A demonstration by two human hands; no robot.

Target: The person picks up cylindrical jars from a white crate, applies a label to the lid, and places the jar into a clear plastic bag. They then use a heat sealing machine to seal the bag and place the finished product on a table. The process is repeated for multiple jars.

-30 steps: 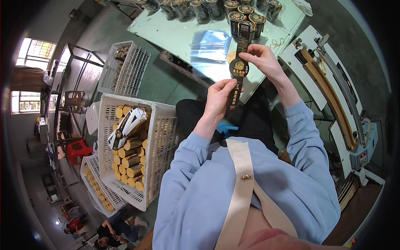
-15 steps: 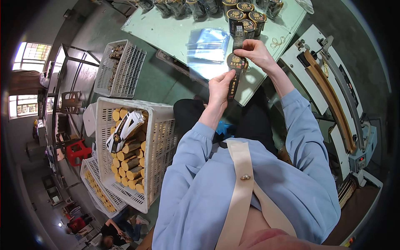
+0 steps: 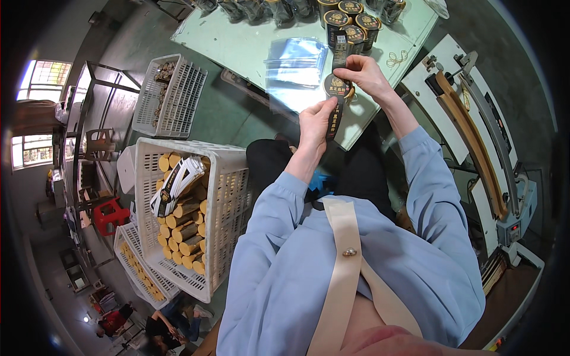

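Note:
A black paper label strip (image 3: 337, 86) with a round middle and gold print lies over the top of a cup (image 3: 351, 94) at the table's near right corner. The cup is mostly hidden beneath it. My left hand (image 3: 313, 123) pinches the strip's lower end between thumb and fingers. At the upper end, my right hand (image 3: 368, 76) grips the strip the same way, so it runs between both hands. Just left of the cup lies a stack of clear plastic bags (image 3: 294, 65). Several lidded black cups (image 3: 355, 34) with matching labels stand behind my right hand.
Bagged cups (image 3: 279, 10) line the far edge of the pale green table (image 3: 225, 44). A white crate (image 3: 228, 160) at my left holds yellow-ended cylinders and a bundle of label strips (image 3: 178, 184). A sealing machine (image 3: 475, 136) stands to the right. Other people (image 3: 163, 329) sit at the lower left.
Both hands keep their hold on the label strip and have barely moved. The strip's lower end has swung slightly. The people at the lower left have shifted a little.

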